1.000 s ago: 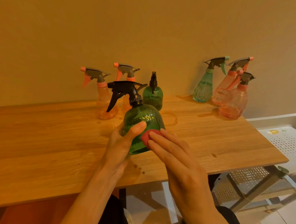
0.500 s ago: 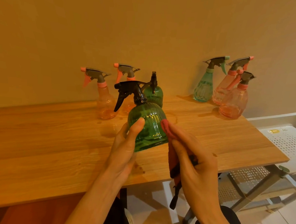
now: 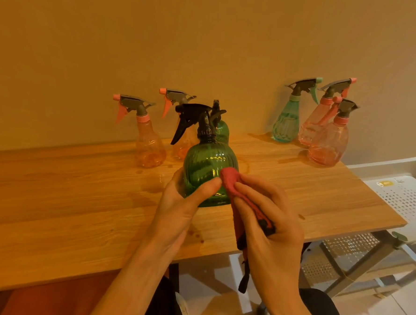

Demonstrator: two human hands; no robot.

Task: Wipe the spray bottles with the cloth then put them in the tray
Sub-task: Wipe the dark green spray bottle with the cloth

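Note:
My left hand [image 3: 182, 209] grips a round green spray bottle [image 3: 206, 167] with a black trigger head, held just above the wooden table [image 3: 78, 198]. My right hand [image 3: 268, 222] holds a red cloth [image 3: 230, 180] and presses it against the bottle's lower right side. A dark strip of the cloth hangs below that hand. The white perforated tray [image 3: 409, 194] stands at the right, past the table's end.
Along the wall stand two orange bottles [image 3: 149, 144], a second green bottle [image 3: 222, 131] partly hidden behind the held one, a teal bottle [image 3: 287, 123] and two pink bottles [image 3: 329, 145]. Folding table legs [image 3: 356, 266] show under the right end.
The bottle has been turned upright and brought slightly right. My right hand has gone from flat on the bottle's front to bunching the cloth against its right side.

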